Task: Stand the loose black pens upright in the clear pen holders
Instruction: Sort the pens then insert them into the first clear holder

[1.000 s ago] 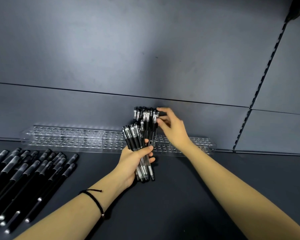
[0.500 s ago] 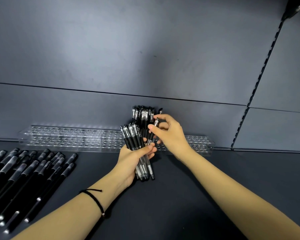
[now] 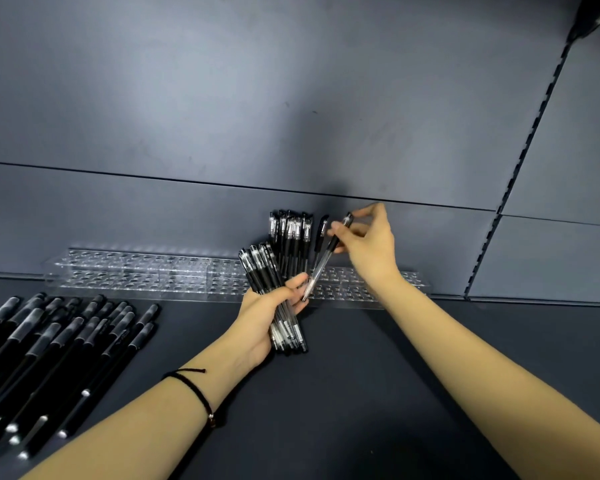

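Note:
My left hand [image 3: 267, 317] grips a bundle of black pens [image 3: 274, 289], caps pointing up and away. My right hand [image 3: 368, 244] pinches a single black pen [image 3: 326, 259] by its cap end; the pen slants down-left, its tip just above the clear pen holder [image 3: 153, 277]. This holder runs along the back wall, a long strip with many round holes. Several black pens [image 3: 290, 237] stand upright in it behind my left hand, and one more capped pen [image 3: 321, 233] stands just right of them.
A pile of loose black pens [image 3: 56, 348] lies on the dark shelf surface [image 3: 361, 393] at the left. A dark grey back panel rises behind the holder. A slotted upright rail [image 3: 520, 168] runs diagonally at the right.
My right hand has pulled one pen out of the bundle and lifted it up and to the right. The left hand and its bundle stayed put.

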Demonstrator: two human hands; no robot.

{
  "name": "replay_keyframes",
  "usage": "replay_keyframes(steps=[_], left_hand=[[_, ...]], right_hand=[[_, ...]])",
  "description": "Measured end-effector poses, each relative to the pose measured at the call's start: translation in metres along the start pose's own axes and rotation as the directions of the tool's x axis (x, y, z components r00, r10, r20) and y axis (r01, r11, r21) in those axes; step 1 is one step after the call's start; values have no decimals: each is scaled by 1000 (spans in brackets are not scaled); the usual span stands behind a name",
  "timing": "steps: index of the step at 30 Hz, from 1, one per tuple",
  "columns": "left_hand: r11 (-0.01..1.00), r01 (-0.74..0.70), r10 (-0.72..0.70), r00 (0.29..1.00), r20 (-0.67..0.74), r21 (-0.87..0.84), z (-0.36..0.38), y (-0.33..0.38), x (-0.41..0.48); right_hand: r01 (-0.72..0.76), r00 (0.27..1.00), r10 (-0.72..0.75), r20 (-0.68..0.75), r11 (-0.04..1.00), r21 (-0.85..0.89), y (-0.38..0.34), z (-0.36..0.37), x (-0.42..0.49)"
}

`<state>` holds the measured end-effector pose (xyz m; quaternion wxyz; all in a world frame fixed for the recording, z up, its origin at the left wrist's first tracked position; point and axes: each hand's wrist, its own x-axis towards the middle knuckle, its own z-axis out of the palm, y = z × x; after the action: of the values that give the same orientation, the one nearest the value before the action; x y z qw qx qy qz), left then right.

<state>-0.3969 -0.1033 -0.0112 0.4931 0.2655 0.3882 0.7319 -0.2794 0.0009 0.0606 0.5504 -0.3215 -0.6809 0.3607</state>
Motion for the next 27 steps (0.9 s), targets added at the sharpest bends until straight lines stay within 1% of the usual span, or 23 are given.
replay_keyframes(steps=[3,4,6,9,11,13,17,20,22,25,27], left_hand=[[998,-10,6,998,-61,-62,0,2,0],[997,-10,2,996,-92,-81,-1,3,0],[994,4,-20,989,-147,-109,-2,4,-1],[998,33,-43,984,-174,-58,-4,5,-1],[999,36,-36,987,-159,-4,-3,4,-1],[999,35,-32,989,-144,14,-1,3,-2],[999,42,-42,990,-135,-4,1,3,-4],[999,40,-42,992,-119,-16,1,4,-5],[1000,31,-30,995,-93,6,1,4,-6],[998,9,-5,997,-73,57,1,2,-6],[998,-5,9,998,-65,62,2,2,-6]], right_hand=[[116,982,-127,-140,990,-80,-4,-3,9],[154,970,-171,-171,982,-112,-4,-3,10],[209,955,-233,-183,968,-141,-4,-1,13],[255,954,-273,-125,956,-145,-1,6,14],[273,952,-289,-103,951,-144,1,11,14],[284,950,-300,-85,945,-160,1,15,15],[284,958,-284,42,918,-277,9,19,13],[360,933,-338,123,863,-354,22,21,9],[376,925,-364,107,838,-395,22,23,6],[336,936,-350,41,852,-401,11,23,1],[354,933,-354,69,864,-358,4,23,-5]])
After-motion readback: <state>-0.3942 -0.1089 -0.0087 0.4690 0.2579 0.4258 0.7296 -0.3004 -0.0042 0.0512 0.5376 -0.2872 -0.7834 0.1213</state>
